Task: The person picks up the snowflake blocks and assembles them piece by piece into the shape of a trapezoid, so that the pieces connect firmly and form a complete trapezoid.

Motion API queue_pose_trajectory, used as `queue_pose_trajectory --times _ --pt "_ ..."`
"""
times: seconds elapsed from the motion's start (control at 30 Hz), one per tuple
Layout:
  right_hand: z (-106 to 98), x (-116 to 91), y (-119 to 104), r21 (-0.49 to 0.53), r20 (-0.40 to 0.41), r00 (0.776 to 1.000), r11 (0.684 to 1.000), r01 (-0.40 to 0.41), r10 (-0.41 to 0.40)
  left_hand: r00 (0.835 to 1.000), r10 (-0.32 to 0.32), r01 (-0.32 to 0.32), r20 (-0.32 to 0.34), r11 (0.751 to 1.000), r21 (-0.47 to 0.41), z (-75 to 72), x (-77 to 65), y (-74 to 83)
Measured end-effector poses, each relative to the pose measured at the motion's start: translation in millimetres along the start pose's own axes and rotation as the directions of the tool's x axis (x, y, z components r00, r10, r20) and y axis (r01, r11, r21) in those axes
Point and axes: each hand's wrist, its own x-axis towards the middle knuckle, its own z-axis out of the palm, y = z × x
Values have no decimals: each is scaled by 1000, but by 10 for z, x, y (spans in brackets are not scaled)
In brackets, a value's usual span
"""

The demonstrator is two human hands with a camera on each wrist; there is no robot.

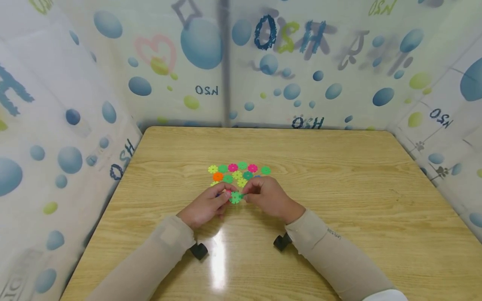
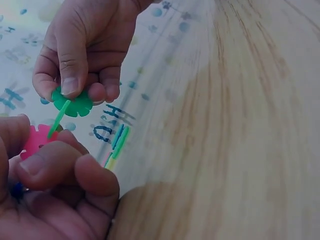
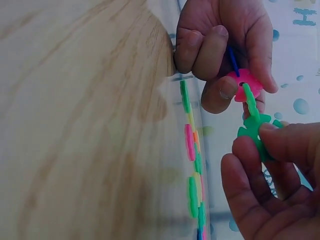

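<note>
Notched plastic discs slotted together in a short chain lie between both hands. My left hand pinches the pink notched disc, and a blue disc sticks out edge-on behind it, mostly covered by the palm. From the pink disc a light green disc stands out crosswise. My right hand pinches a darker green disc between thumb and fingers; its edge meets the light green disc. Whether their slots are fully engaged cannot be made out.
Just beyond the hands, several loose notched discs lie flat on the wooden table, among them an orange disc and a teal disc. Patterned curtains stand around the table's back and sides.
</note>
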Motion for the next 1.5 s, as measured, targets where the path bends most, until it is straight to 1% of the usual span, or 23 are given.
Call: queue_pose_trajectory --times 0.13,0.3,0.4,0.57,0.67,0.77,0.93,1.03,1.23,1.3,1.37,1.43,1.5 --pt "-17 -7 10 17 -3 1000 1000 11 -10 1000 -9 9 -6 1000 -16 7 -16 27" --pt "-46 -28 -12 104 2 999 994 43 -43 1000 -11 11 -2 997 -81 4 -17 73" --pt "-58 -38 -33 135 14 997 988 75 -78 1000 -1 0 -1 996 -88 -1 -28 114" --pt "-82 -48 -46 130 25 991 983 130 -134 1000 19 -19 8 999 -49 7 -67 192" --pt "-88 -53 -47 117 11 984 977 177 -180 999 35 -34 20 998 -54 20 -86 228" --pt "-78 -64 -62 97 -4 978 973 209 -209 999 40 -38 25 997 -67 32 -96 239" --pt "-49 -75 -73 74 -11 977 975 212 -211 999 31 -29 25 998 -63 44 -104 217" --pt "-41 -73 -71 78 -7 977 974 213 -213 999 30 -29 21 997 -69 56 -116 217" --pt "-31 -69 -59 47 9 967 966 255 -255 999 38 -37 26 998 -56 66 -131 216" --pt "-31 -61 -60 28 6 970 969 244 -245 1000 22 -20 16 997 -71 60 -120 207" --pt "-41 -45 -47 9 6 980 980 200 -200 1000 -4 4 -1 997 -79 59 -98 196" --pt "-61 -28 -29 9 14 993 993 121 -121 999 -34 32 -25 996 -87 53 -77 180" --pt "-88 -5 11 9 16 999 999 34 -34 997 -57 52 -46 994 -95 47 -57 160"
